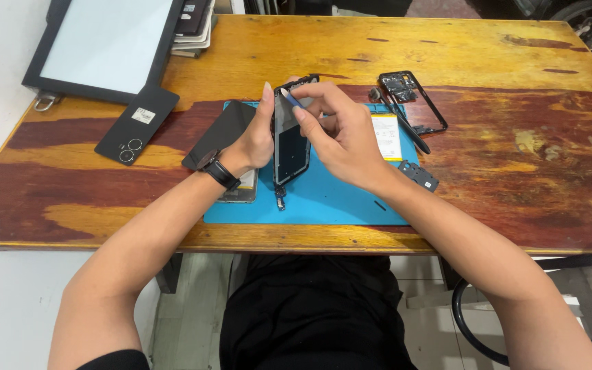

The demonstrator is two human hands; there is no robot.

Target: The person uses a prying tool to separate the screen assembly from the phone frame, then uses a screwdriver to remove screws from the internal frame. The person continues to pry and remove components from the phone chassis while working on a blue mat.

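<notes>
While our left hand (258, 137) clasps the long edge of an opened phone body (290, 140), fingers closed on its side and holding it upright and tilted above the blue work mat (330, 199), our right hand (340, 133) pinches a thin blue pry tool (290, 97) between thumb and fingertips, its tip touching the upper end of the phone body just beside our left fingertips. A short flex cable (281, 200) dangles from the lower end of the phone body, below both grips, down to the mat. Under our left wrist, which wears a black watch (220, 173), lies a dark flat screen panel (217, 137) partly on the mat. To the right of our right hand a yellowish battery (386, 136) rests on the mat, and beyond it, farther from the grip, a black phone frame (412, 99) lies on the wooden table (515, 151). Well to the left of our left hand a black back cover (137, 125) lies flat, with a tablet (101, 44) beyond it.
</notes>
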